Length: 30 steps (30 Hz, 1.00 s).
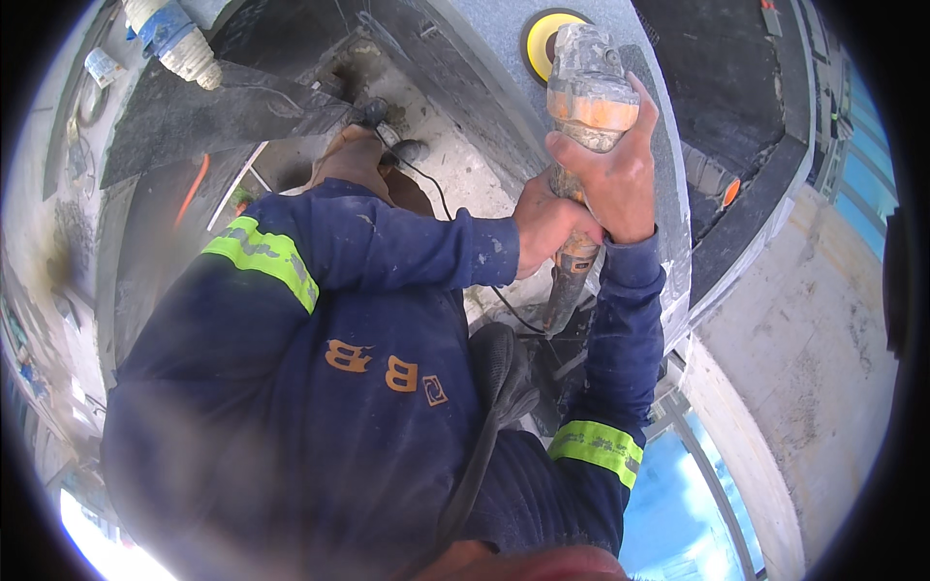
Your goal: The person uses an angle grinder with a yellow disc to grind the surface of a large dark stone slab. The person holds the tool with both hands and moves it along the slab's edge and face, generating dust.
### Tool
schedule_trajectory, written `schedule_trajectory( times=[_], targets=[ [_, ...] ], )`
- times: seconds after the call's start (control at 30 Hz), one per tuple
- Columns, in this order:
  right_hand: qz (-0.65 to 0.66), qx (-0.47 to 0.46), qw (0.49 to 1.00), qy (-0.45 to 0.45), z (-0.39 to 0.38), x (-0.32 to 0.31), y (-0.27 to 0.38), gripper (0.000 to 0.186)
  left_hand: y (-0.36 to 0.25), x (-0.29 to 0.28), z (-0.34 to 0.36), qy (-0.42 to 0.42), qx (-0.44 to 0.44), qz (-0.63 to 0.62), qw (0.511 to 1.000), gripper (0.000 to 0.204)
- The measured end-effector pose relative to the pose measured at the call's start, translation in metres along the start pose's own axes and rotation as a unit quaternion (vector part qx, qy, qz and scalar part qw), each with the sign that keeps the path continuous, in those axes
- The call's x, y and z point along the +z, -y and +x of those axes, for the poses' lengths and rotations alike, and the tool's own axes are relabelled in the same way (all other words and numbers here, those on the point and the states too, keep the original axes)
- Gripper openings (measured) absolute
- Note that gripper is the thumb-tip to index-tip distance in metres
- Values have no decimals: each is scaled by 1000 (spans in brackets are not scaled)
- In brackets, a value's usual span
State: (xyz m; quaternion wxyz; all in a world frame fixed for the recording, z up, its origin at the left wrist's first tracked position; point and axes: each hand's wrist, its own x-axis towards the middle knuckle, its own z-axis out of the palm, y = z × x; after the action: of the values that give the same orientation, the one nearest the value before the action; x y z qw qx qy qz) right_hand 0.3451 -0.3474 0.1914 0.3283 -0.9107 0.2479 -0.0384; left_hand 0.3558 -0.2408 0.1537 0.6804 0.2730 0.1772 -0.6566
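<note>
An angle grinder (593, 102), dusty grey with an orange band, is held in both my hands above a grey stone slab (504, 58). My right hand (620, 179) wraps round its body just behind the head. Further back, my left hand (550, 228) is closed on the handle. At the far end of the tool sits a round disc with a yellow face and dark centre (542, 48). It lies at the slab's surface; whether it presses on it cannot be told. A black cord (426, 174) runs from the tool's rear end to the left.
A blue and white industrial plug connector (174, 44) hangs at the upper left beside dark panels (223, 116). To the right lies a grey cylindrical thing with an orange end (717, 179). Pale concrete (804, 358) spreads at the right, and rubble lies around my feet.
</note>
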Motion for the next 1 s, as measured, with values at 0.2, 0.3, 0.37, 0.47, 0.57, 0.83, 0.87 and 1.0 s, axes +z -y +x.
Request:
schedule_trajectory(
  times=[0.2, 0.3, 0.37, 0.47, 0.57, 0.83, 0.87, 1.0],
  targets=[
    [-39, 85, 995, -46, 25, -14, -14, 83, -18, 8, 29, 63, -6, 32, 997, 42],
    [-25, 76, 996, -33, 19, -14, -14, 83, -10, 8, 26, 73, 47, 0, 996, 34],
    [-18, 60, 998, -19, 13, -12, -13, 83, -4, 9, 20, 38, 60, 7, 997, 32],
    [-36, 65, 997, -7, 14, -15, -18, 86, -7, 11, 22, 41, 41, 13, 998, 37],
    [-189, 18, 982, -9, 32, -24, -29, 88, -25, 15, 41, 61, -40, 39, 997, 41],
    [-6, 57, 998, -15, 23, -13, -22, 83, -21, 11, 27, 32, 29, 32, 999, 36],
    [-21, 72, 997, -21, 24, -13, -20, 85, -22, 11, 28, 36, 14, 29, 999, 37],
    [-29, 111, 993, -40, 33, -18, -14, 88, -26, 12, 35, 70, -16, 34, 997, 44]
  ],
)
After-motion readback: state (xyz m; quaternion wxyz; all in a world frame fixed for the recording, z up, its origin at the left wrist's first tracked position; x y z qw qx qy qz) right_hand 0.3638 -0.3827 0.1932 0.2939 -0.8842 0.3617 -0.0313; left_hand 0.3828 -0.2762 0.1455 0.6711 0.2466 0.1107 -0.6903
